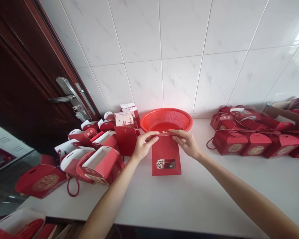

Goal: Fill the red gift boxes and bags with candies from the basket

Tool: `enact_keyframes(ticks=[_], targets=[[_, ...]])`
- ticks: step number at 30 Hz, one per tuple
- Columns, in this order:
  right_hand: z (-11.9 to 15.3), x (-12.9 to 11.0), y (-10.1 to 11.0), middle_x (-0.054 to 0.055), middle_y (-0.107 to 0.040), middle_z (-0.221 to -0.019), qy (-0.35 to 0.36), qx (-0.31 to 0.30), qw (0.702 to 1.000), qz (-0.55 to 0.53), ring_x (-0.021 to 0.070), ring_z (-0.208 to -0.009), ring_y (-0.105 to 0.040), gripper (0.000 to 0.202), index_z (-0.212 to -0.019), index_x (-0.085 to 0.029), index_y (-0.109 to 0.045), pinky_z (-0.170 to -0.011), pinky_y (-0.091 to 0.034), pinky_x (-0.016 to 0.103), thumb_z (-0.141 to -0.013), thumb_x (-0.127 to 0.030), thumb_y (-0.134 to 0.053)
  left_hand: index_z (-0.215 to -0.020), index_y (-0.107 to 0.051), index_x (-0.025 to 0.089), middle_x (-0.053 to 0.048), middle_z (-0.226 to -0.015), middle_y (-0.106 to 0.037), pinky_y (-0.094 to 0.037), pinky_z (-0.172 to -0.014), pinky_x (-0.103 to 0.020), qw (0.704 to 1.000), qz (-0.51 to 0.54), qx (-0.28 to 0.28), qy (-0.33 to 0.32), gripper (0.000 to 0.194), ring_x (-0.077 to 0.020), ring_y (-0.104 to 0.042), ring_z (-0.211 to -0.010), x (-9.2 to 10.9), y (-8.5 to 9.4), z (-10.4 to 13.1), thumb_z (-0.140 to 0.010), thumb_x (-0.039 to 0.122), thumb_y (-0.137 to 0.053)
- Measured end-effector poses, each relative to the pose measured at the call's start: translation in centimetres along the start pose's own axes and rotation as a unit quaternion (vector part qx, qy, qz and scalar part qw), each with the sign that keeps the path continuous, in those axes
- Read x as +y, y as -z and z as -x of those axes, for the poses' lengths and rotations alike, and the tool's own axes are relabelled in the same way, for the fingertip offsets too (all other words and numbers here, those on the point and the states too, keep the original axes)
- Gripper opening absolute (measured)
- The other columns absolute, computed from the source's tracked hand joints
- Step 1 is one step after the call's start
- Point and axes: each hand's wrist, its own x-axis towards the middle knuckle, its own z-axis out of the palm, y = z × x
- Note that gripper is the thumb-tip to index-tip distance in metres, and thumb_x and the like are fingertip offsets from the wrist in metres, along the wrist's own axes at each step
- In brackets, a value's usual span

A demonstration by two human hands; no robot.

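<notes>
A tall red paper gift box (165,149) with a small clear window low on its front stands on the white table in front of me. Through the window show a white label with dark characters and something dark. My left hand (145,143) pinches the left end of the box's top edge between thumb and fingers. At the right end of the same edge, my right hand (185,141) grips with its thumb in front and fingers behind. Just behind the box is a red plastic basket (166,114) with mesh sides; the box and hands cover part of its front.
Several red gift boxes, many with open tops, crowd the table's left side (101,159). Closed red boxes (231,142) with round gold emblems line the right, near a brown carton (284,114). A tiled wall (144,79) rises behind; a dark door (27,59) stands left.
</notes>
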Motion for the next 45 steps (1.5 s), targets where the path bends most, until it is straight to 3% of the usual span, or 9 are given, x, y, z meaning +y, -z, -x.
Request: enact_keyframes(ticks=[3,8,14,17,20,28,34,38,45], targets=[[0.4,-0.1,0.1,0.006,-0.074,-0.093,0.004,-0.002,1.0,0.008,0.0208,-0.082,-0.065,0.032,-0.117,-0.028,-0.076,-0.073,-0.056,0.037,-0.096,-0.044,-0.057,-0.089,-0.079,0.02,-0.007,-0.096,-0.08,-0.06,-0.082,-0.036,1.0,-0.004,0.002,-0.003,0.022,-0.0238,-0.074,-0.089,-0.1,-0.1,0.1,-0.078,0.038,-0.075],[1.0,-0.5,-0.1,0.007,-0.077,-0.109,-0.041,0.003,0.998,-0.04,0.0254,-0.102,-0.068,0.031,-0.113,-0.03,-0.078,-0.095,-0.054,0.044,-0.092,-0.048,-0.064,-0.087,-0.078,0.02,-0.007,-0.098,-0.08,-0.058,-0.09,-0.039,1.0,-0.016,-0.002,-0.017,0.019,-0.0254,-0.074,-0.097,-0.3,-0.2,0.2,-0.078,0.036,-0.072],[1.5,-0.8,-1.0,0.007,-0.075,-0.116,-0.094,0.06,0.992,-0.06,0.0232,-0.092,-0.071,0.04,-0.12,-0.027,-0.072,-0.084,-0.059,0.04,-0.087,-0.049,-0.067,-0.093,-0.078,0.019,-0.009,-0.105,-0.079,-0.058,-0.087,-0.037,0.999,0.019,-0.029,-0.005,0.029,-0.0273,-0.072,-0.102,0.1,0.0,0.8,-0.075,0.041,-0.076],[1.8,-1.0,-1.1,0.007,-0.076,-0.114,-0.09,0.073,0.992,-0.047,0.0229,-0.092,-0.071,0.041,-0.121,-0.025,-0.07,-0.085,-0.059,0.04,-0.087,-0.048,-0.067,-0.106,-0.077,0.018,-0.01,-0.11,-0.077,-0.056,-0.091,-0.039,0.999,0.026,-0.002,0.029,0.041,-0.0269,-0.071,-0.103,0.4,0.0,1.0,-0.079,0.049,-0.074],[2.0,-1.4,-1.1,0.008,-0.076,-0.113,-0.095,0.077,0.991,-0.049,0.0237,-0.093,-0.071,0.039,-0.116,-0.024,-0.072,-0.087,-0.058,0.041,-0.085,-0.048,-0.069,-0.102,-0.078,0.017,-0.009,-0.103,-0.079,-0.055,-0.09,-0.039,0.997,0.026,0.001,0.071,0.047,-0.0267,-0.071,-0.098,0.3,0.0,1.0,-0.076,0.056,-0.076],[2.5,-2.9,-0.5,0.008,-0.077,-0.104,-0.159,-0.012,0.96,-0.229,0.0262,-0.098,-0.071,0.032,-0.094,-0.022,-0.074,-0.091,-0.057,0.043,-0.084,-0.053,-0.072,-0.102,-0.08,0.016,-0.01,-0.1,-0.08,-0.054,-0.09,-0.039,0.982,0.111,-0.079,0.13,0.053,-0.028,-0.072,-0.096,0.1,1.0,1.9,-0.07,0.058,-0.082],[3.2,-3.5,0.2,0.008,-0.076,-0.106,-0.138,-0.005,0.982,-0.128,0.026,-0.099,-0.07,0.035,-0.102,-0.024,-0.074,-0.088,-0.056,0.041,-0.087,-0.054,-0.068,-0.102,-0.081,0.018,-0.008,-0.105,-0.08,-0.052,-0.096,-0.039,0.992,0.045,-0.063,0.095,0.044,-0.0292,-0.071,-0.103,1.0,0.4,2.9,-0.078,0.054,-0.076],[3.8,-4.3,0.8,0.007,-0.076,-0.097,-0.121,-0.023,0.989,-0.083,0.0249,-0.093,-0.069,0.034,-0.097,-0.024,-0.075,-0.085,-0.056,0.04,-0.091,-0.054,-0.062,-0.102,-0.081,0.018,-0.008,-0.102,-0.08,-0.054,-0.092,-0.039,0.991,0.056,-0.075,0.1,0.047,-0.0294,-0.071,-0.102,1.3,-0.5,3.1,-0.074,0.056,-0.078],[7.0,-5.7,3.7,0.006,-0.075,-0.088,-0.132,0.116,0.983,-0.059,0.0231,-0.08,-0.069,0.029,-0.089,-0.024,-0.074,-0.069,-0.056,0.034,-0.087,-0.052,-0.068,-0.09,-0.078,0.014,-0.013,-0.092,-0.079,-0.057,-0.085,-0.042,0.973,0.162,-0.109,0.127,0.052,-0.0275,-0.073,-0.087,-0.5,-3.5,4.3,-0.08,0.063,-0.067]])
